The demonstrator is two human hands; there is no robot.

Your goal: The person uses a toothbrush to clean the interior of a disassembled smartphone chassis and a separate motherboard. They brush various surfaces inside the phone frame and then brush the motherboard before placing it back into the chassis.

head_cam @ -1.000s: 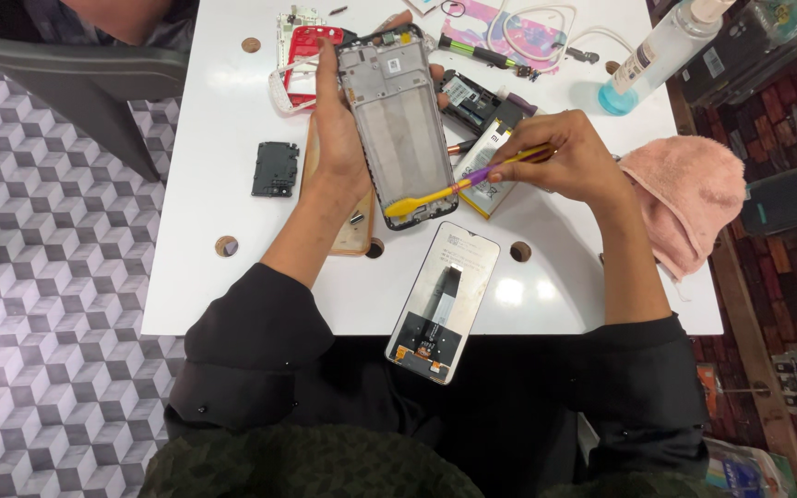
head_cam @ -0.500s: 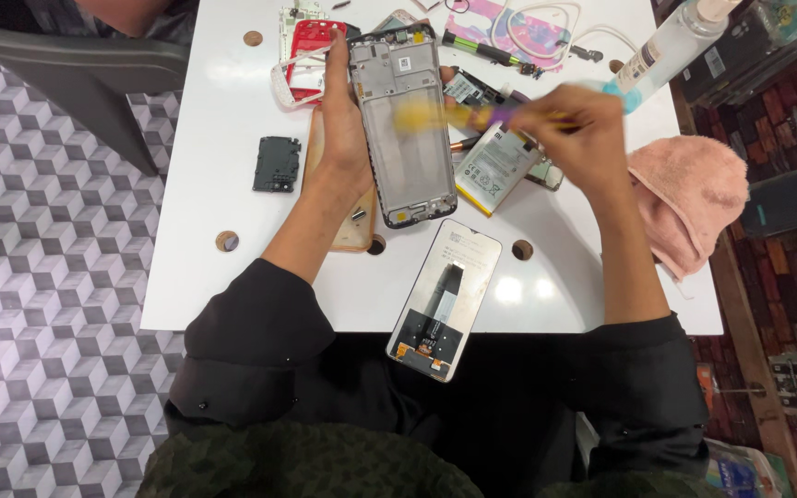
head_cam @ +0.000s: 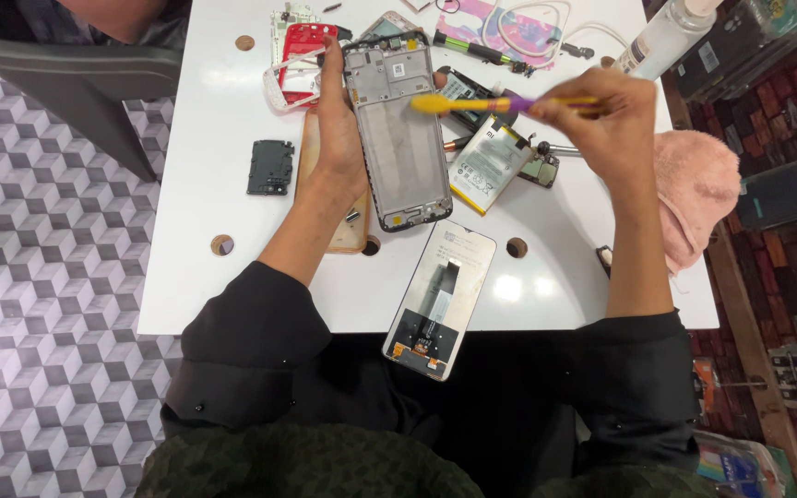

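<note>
Got the stripped phone frame [head_cam: 398,138] gripped in my left hand [head_cam: 339,129], held up over the white table [head_cam: 223,138]. My right hand [head_cam: 606,115] pinches a yellow and purple toothbrush [head_cam: 491,103], bristle end over the frame's upper part. A loose battery [head_cam: 489,164] lies just right of the frame, the screen panel [head_cam: 440,300] hangs over the near table edge, a small black cover [head_cam: 270,167] sits left, a pink cloth [head_cam: 698,189] right.

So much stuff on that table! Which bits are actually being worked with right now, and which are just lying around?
In use:
left hand holding the phone frame
right hand holding the yellow and purple brush

Lying about:
screen panel over the table's near edge
battery
small black cover
pink cloth
red case
bottle
</note>
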